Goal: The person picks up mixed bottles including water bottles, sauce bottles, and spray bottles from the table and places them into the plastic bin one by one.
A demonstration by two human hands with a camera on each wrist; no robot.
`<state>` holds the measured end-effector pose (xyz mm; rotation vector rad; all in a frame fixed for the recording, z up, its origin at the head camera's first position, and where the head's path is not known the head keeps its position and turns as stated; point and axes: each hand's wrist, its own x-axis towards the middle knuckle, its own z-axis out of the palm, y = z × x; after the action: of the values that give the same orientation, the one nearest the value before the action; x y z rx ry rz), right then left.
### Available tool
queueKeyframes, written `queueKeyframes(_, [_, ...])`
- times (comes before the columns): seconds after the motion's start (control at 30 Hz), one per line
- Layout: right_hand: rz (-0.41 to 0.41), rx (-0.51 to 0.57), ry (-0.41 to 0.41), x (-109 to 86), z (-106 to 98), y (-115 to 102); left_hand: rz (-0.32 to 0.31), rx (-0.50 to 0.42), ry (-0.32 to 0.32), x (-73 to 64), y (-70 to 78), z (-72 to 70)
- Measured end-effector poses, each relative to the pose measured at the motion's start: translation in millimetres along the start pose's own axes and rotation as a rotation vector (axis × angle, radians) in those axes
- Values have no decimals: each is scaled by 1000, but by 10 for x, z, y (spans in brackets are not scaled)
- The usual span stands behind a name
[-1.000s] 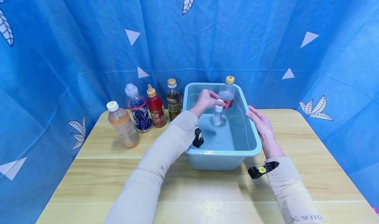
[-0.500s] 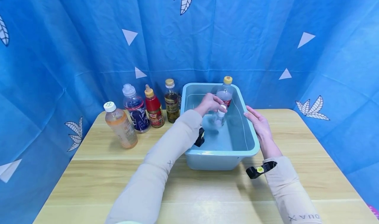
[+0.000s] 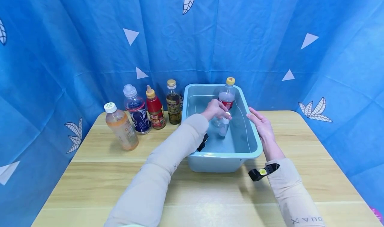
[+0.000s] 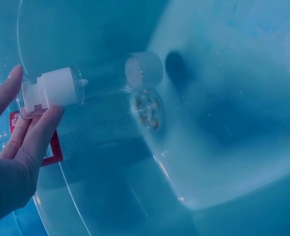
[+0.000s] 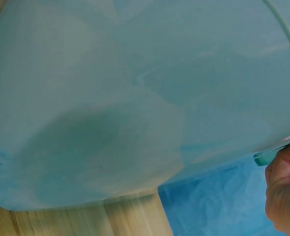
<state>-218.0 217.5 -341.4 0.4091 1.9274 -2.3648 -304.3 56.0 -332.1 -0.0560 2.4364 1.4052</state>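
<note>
In the head view, my left hand reaches into a light blue tub and pinches the top of a small clear pump bottle. The left wrist view shows its white pump head under a clear cap, held between thumb and fingers. Whether the bottle's base touches the tub floor, I cannot tell. A clear soda bottle with a yellow cap and red label stands behind it, inside the tub. My right hand grips the tub's right rim, thumb on top; its other fingers are partly hidden.
Left of the tub stand an orange drink bottle, a blue-labelled bottle, a red sauce bottle and a dark bottle with a gold cap. A wooden table lies beneath, a blue curtain behind.
My left hand has moved down and toward the tub's front with the pump bottle, away from the soda bottle. The right hand stays on the rim. The head view has shifted slightly.
</note>
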Motion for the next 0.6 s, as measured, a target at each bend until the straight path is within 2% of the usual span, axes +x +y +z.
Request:
queueKeyframes(0.27, [10,-1,-6,-32,10,-10,-28,-4,-24,-5,-45,65])
queueKeyframes(0.6, [20,13,1,-20,9,-17,-47,16,-48,27,-60,73])
